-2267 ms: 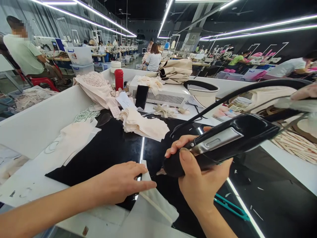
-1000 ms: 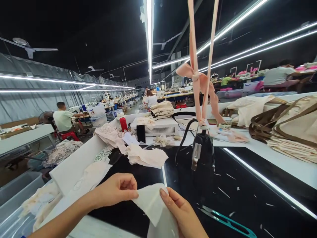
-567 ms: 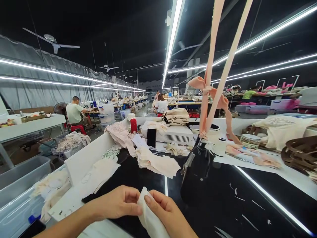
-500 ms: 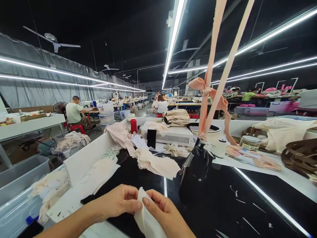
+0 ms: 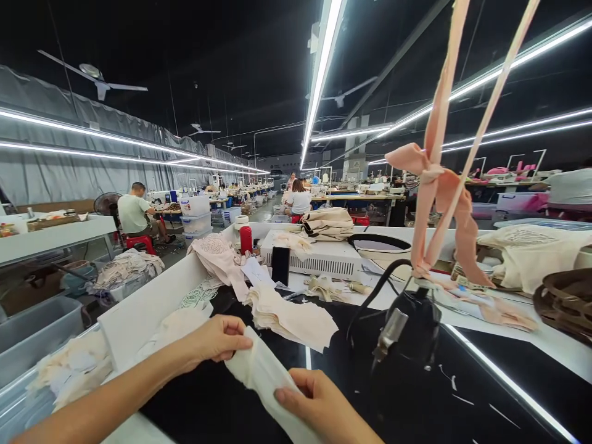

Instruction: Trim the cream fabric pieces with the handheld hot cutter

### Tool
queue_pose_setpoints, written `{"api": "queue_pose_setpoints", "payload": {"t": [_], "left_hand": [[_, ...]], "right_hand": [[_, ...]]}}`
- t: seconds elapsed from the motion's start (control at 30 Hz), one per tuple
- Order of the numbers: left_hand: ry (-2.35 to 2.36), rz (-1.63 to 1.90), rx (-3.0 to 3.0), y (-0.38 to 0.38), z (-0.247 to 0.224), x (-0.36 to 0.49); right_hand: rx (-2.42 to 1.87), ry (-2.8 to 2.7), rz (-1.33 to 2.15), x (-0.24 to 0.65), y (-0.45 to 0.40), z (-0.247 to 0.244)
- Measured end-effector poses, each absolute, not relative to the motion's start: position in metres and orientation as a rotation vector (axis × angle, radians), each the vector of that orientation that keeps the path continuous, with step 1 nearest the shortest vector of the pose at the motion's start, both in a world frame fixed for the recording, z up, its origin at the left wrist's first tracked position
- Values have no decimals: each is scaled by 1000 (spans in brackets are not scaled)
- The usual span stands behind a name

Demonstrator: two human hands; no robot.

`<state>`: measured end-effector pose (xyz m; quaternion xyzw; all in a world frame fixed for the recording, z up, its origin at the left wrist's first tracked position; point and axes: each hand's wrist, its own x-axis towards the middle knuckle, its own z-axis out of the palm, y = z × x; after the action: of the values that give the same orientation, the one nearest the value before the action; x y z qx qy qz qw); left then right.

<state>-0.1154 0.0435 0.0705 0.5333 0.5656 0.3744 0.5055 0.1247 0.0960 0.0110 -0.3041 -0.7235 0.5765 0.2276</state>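
Note:
A pale cream fabric strip (image 5: pixel 268 376) stretches between my two hands over the black tabletop (image 5: pixel 194 401). My left hand (image 5: pixel 221 339) pinches its upper end between thumb and fingers. Lower down and to the right, my right hand (image 5: pixel 314 401) grips the strip, thumb on top. Just beyond them lies a stack of cream cut pieces (image 5: pixel 296 314). To the right hangs a black device with a metal part (image 5: pixel 393 330), with peach fabric straps (image 5: pixel 435 179) tied above it.
Behind the stack are a phone (image 5: pixel 280 265), a red thread cone (image 5: pixel 245 239) and a white vented box (image 5: pixel 319 262). Lace pieces (image 5: pixel 215 256) lie at the left. Brown straps (image 5: pixel 564 302) sit at the right. People (image 5: pixel 136 209) work at tables farther off.
My hands have moved apart, the left one up and leftward, spreading out more of the strip. The hanging device and peach straps have swung to the right.

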Motion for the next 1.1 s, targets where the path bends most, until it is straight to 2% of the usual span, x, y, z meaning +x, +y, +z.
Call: {"api": "queue_pose_setpoints", "payload": {"t": [0.23,0.43,0.57,0.7,1.1], "left_hand": [[1449,1191,1672,125,110,-128],[1537,1132,1969,162,75,-130],[1588,990,2089,155,49,-133],[1625,928,2161,142,44,-136],[1640,890,2253,140,83,-111]], "right_hand": [[-980,-1797,755,135,173,36],[-1040,-1912,240,135,213,19],[-1045,-2137,65,143,211,-2],[-1069,-2281,-60,149,202,-8],[-1178,-2414,-179,138,183,5]]}}
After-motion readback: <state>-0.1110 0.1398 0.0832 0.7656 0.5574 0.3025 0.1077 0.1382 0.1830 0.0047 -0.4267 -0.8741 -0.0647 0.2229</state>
